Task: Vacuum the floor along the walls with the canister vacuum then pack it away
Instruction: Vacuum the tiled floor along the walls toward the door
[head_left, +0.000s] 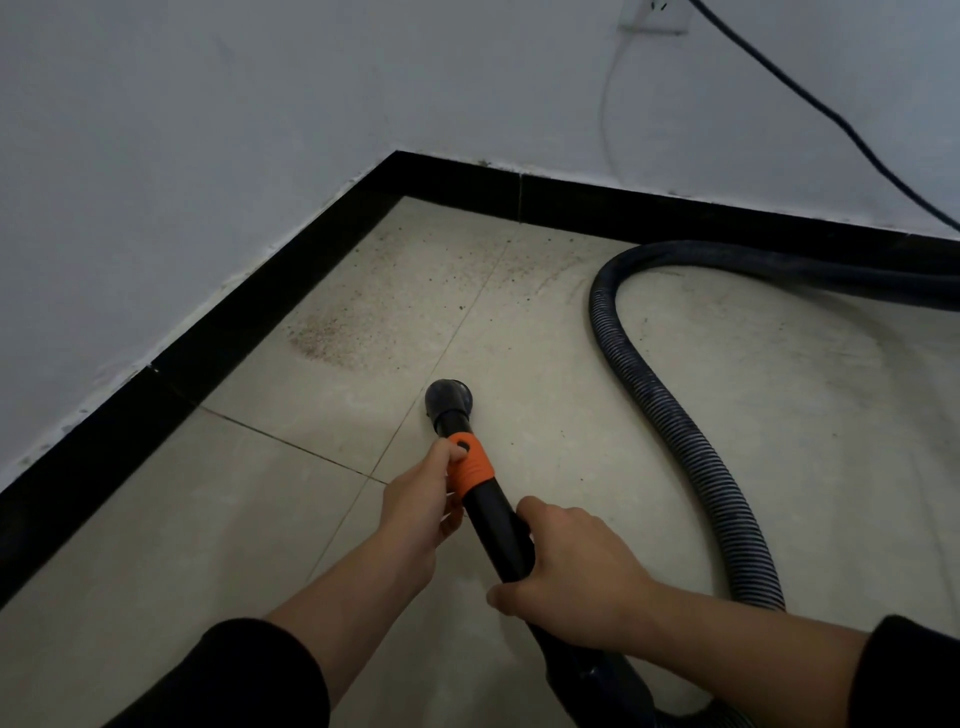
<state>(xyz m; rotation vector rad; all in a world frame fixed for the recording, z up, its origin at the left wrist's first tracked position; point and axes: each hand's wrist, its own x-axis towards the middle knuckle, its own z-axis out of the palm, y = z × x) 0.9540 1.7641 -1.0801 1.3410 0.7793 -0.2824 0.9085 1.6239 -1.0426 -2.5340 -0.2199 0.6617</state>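
Hands grip the black vacuum wand (491, 512): left hand (421, 512) curled at its orange collar (470, 465), right hand (563, 564) clamped nearer. Its round nozzle (449, 400) rests on the tile floor (571, 415), near speckled dirt (332, 332) by the far-left black skirting (249, 306); the ribbed hose (691, 431) loops right.

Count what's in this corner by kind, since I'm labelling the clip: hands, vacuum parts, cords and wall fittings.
hands: 2, left hand and right hand
tube: 1
nozzle: 1
hose: 1
cords: 2, black cord and white cord
wall socket: 1
Total: 8
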